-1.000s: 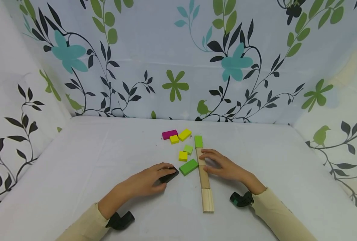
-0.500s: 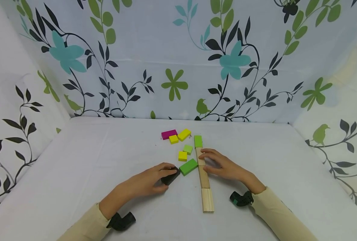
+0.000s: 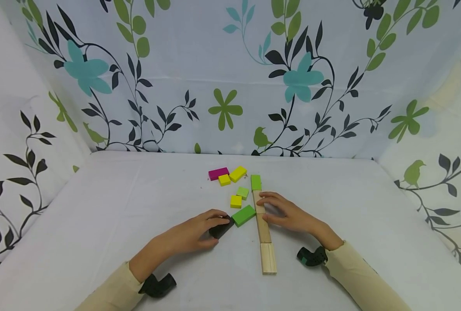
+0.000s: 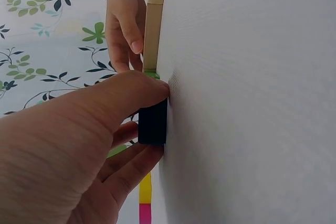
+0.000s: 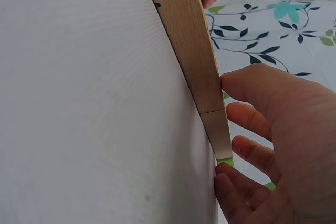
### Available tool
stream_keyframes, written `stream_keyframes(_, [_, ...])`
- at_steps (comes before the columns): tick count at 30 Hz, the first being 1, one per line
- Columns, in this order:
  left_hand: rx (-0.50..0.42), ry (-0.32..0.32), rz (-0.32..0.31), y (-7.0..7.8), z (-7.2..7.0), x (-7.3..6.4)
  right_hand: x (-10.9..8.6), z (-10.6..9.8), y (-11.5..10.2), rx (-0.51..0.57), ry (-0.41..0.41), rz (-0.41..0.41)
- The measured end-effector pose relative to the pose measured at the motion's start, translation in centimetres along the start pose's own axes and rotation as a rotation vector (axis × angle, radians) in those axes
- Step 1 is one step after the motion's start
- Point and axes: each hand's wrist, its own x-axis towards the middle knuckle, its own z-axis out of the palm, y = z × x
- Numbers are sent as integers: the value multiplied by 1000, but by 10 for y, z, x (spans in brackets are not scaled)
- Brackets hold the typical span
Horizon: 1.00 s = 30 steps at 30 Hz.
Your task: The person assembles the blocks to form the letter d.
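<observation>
Pinching black block [image 3: 220,230] in left hand [image 3: 191,233] against green block [image 3: 243,215] separating it from wooden row [image 3: 264,230], near yellow blocks [image 3: 236,201]; touching that row with relaxed right hand [image 3: 290,215].

Head view: from high and farthest back, forward and down toward 12 o'clock.
Left wrist camera [image 3: 158,286]: low, close behind the left hand [image 3: 189,233] and black block [image 4: 153,125], turned sideways; right hand [image 3: 290,216] at 11 o'clock.
Right wrist camera [image 3: 312,257]: low, close, sideways; left hand at 1 o'clock.
Wooden row [image 3: 264,229]: shared by all views.
</observation>
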Motion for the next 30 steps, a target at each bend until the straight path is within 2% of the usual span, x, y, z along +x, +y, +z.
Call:
stream_keyframes(8, [-49, 13, -19, -2, 1, 0, -1, 0, -1, 10, -5, 6])
stream_keyframes(15, [-101, 70, -34, -3, -1, 2, 0, -2, -1, -4, 0, 2])
stream_keyframes(23, [-63, 168, -54, -9, -5, -3, -1, -1, 1, 14, -3, 1])
stream_keyframes(30, [-30, 219, -91, -19, -10, -2, -1, 0, 2, 21, 0, 0])
